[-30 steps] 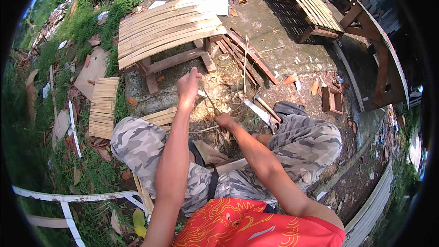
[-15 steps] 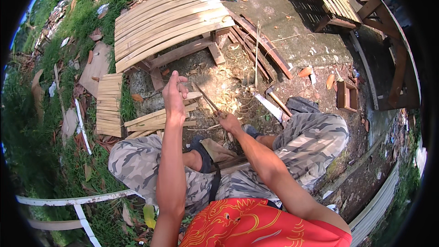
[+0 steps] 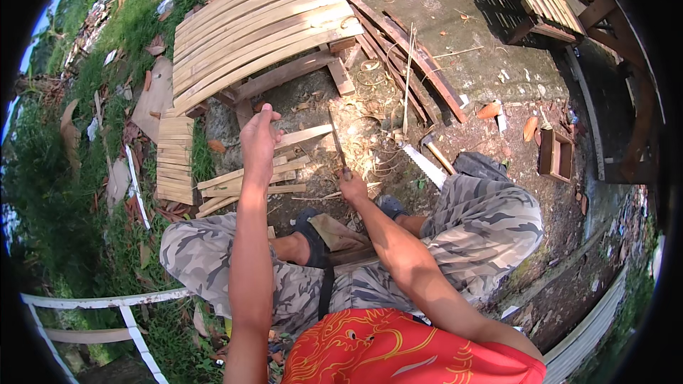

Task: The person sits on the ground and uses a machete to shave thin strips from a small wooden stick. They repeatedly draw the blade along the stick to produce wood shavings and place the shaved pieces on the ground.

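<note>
Being gripped in the right hand (image 3: pixel 351 188): a knife (image 3: pixel 337 140), fingers clamped.
The surface (image 3: pixel 267 34) is slatted; strips (image 3: pixel 287 189) are left loose; fingers of the left hand (image 3: pixel 258 146) cannot be judged.

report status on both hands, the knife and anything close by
Right hand gripping knife. Left hand near loose slats, grip unclear. Saw and hammer lying to the right.

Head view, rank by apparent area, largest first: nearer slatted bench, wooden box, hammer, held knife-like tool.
1. Slatted bench
2. Wooden box
3. Hammer and knife-like tool: both thin, too alike to rank
</note>
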`<state>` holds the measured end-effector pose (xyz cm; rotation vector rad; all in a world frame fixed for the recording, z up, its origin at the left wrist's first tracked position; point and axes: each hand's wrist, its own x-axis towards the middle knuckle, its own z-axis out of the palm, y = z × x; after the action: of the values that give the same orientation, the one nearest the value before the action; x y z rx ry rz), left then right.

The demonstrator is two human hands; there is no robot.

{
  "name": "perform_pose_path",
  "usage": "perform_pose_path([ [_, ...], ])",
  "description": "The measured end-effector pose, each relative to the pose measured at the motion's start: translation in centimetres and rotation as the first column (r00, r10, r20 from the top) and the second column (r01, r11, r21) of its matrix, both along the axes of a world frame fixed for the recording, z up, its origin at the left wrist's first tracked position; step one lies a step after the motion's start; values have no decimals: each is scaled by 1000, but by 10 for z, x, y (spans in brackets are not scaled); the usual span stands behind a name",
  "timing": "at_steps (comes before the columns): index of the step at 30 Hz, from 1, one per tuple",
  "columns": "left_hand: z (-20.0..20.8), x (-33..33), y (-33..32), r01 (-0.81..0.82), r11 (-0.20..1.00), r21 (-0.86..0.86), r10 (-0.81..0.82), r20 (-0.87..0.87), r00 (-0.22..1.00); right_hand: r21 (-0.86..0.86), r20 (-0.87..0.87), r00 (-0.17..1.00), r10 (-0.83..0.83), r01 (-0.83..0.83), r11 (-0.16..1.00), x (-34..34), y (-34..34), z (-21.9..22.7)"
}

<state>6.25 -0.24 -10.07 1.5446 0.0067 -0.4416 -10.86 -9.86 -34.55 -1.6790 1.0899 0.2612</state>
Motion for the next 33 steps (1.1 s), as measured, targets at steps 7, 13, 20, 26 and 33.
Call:
perform_pose_path([
  [7,9,6,-8,-41,994,97,47,-63,997,-219,160,963,218,-181,959,2,-7,50],
  [13,-1,-8,-3,-41,997,71,47,-79,996,-167,183,973,141,-111,980,-6,0,47],
  [20,-8,3,5,30,1000,6,-29,-93,995,-174,-88,976,197,-210,962,-20,-11,36],
  [26,-8,-1,6,32,999,31,-30,-77,997,-267,271,935,230,-157,951,-9,-2,48],
  [33,-5,-6,10,-3,997,76,8,-74,997,-181,-71,959,274,-283,942,7,-27,23],
])
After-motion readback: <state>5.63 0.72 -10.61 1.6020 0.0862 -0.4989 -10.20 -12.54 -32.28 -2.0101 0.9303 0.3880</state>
